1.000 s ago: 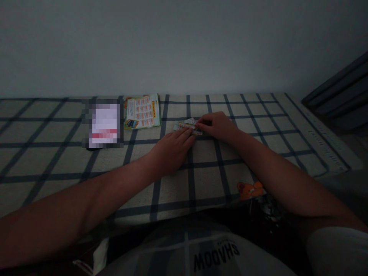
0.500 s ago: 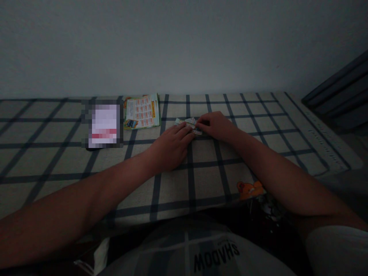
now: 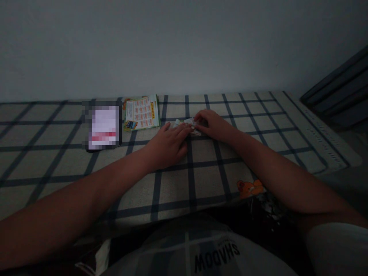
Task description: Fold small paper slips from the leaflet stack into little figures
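A small folded piece of printed paper lies on the checked cloth, near the wall. My left hand rests flat on the cloth with its fingers stretched out and their tips pressing the near edge of the paper. My right hand is curled at the paper's right end, with thumb and fingers pinched on it. Part of the paper is hidden under both hands. The room is dim.
A printed leaflet lies flat to the left of the paper, and a lit phone screen lies further left. A small bear print marks the cloth's near edge. A dark slatted object stands at the far right.
Both hands and the folded paper sit slightly farther from me and a little to the left. My left hand's fingers have slid forward onto the paper.
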The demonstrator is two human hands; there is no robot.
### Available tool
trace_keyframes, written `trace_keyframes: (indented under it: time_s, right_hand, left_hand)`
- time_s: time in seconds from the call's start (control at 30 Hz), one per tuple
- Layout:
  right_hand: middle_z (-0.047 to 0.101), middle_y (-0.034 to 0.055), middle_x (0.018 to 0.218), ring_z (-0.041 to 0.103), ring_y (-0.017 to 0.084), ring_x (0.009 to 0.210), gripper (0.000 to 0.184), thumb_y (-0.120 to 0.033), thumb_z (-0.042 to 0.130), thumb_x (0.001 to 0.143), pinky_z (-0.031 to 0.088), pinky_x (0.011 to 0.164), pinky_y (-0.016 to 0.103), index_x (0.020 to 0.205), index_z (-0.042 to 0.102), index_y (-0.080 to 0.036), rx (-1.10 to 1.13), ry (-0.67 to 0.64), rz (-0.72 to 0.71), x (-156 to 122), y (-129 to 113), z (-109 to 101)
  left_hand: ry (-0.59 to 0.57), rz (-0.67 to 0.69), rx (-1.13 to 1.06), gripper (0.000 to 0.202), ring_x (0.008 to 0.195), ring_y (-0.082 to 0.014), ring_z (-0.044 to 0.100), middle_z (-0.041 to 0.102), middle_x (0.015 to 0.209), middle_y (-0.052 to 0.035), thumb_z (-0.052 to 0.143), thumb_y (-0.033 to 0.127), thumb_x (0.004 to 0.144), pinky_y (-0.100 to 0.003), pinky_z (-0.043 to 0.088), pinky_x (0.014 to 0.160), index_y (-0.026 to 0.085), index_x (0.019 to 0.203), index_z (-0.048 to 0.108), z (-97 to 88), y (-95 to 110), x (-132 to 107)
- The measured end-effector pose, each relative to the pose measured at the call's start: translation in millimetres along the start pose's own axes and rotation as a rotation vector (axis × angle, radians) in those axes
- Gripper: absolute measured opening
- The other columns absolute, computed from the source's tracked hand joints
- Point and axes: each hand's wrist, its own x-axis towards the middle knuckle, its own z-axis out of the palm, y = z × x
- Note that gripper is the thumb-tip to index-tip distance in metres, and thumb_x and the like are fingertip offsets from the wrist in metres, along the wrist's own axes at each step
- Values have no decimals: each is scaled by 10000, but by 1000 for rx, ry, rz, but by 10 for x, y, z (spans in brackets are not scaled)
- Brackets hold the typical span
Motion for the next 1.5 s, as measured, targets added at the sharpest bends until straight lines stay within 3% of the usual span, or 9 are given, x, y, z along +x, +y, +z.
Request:
trace_keyframes:
  time_s: [0.13,0.33,0.47,0.63,0.73,1.0,1.17,1.3,1.5]
  right_hand:
    - [639,74,997,569,237,1008,95,-177,643,921,421,959,394,973,719,-199,1,-5,-78,-3,24,-2]
    - [653,64,943,579,222,942,82,-220,698,921,427,922,390,948,773,-202,-4,3,-86,21,80,8]
    - [664,64,945,588,220,946,93,-222,697,923,431,922,389,951,784,-205,-12,4,-80,19,79,14]
    - [661,71,953,584,224,960,122,-192,680,922,441,912,381,975,789,-191,-61,16,-93,1,54,21]
    - [662,86,989,565,240,989,152,-181,647,931,437,898,381,988,788,-187,-156,10,-160,-16,26,-11]
    - [679,102,966,555,251,947,249,-252,582,958,417,837,382,1056,799,-183,-331,-39,-366,-92,-76,-161]
    - [686,116,960,567,257,948,244,-239,581,913,415,817,382,943,808,-155,-338,-90,-338,-117,-141,-173]
    - [682,112,934,576,259,939,252,-265,587,903,424,813,387,930,816,-163,-241,-109,-284,-110,-125,-205]
    - [675,101,903,562,248,912,294,-351,596,927,406,803,388,822,815,-185,-173,-133,-268,-106,-72,-295]
  left_hand:
    - [-30,-24,9,646,1541,-294,384,405,1660,-151,371,305,996,-585,239,1269,120,1614,337,-4,-5,-7]
    - [6,-34,60,606,1566,-323,330,391,1672,-102,374,342,1013,-674,128,1269,184,1597,400,21,34,-35]
    - [-10,-60,41,614,1578,-346,296,371,1684,-91,377,350,1012,-713,141,1250,197,1606,384,9,43,-35]
    - [-82,-48,-4,692,1587,-328,279,320,1707,-107,416,379,1003,-617,208,1270,185,1652,274,-16,-13,-4]
    - [-73,-35,-1,703,1592,-309,270,321,1706,-100,410,402,1012,-614,182,1277,200,1663,239,-12,-48,-5]
    - [-46,-32,47,666,1564,-306,339,389,1675,-104,427,446,1008,-626,115,1289,196,1622,355,-7,-52,10]
    - [-30,-21,60,640,1552,-310,361,419,1660,-111,437,451,1014,-584,149,1299,187,1596,406,6,-52,11]
    - [-20,-37,66,649,1549,-313,369,377,1672,-173,453,456,1014,-547,196,1297,152,1586,421,17,-54,7]
    - [3,-50,64,640,1535,-312,394,389,1670,-150,470,475,1006,-584,153,1298,199,1582,428,39,-66,-5]
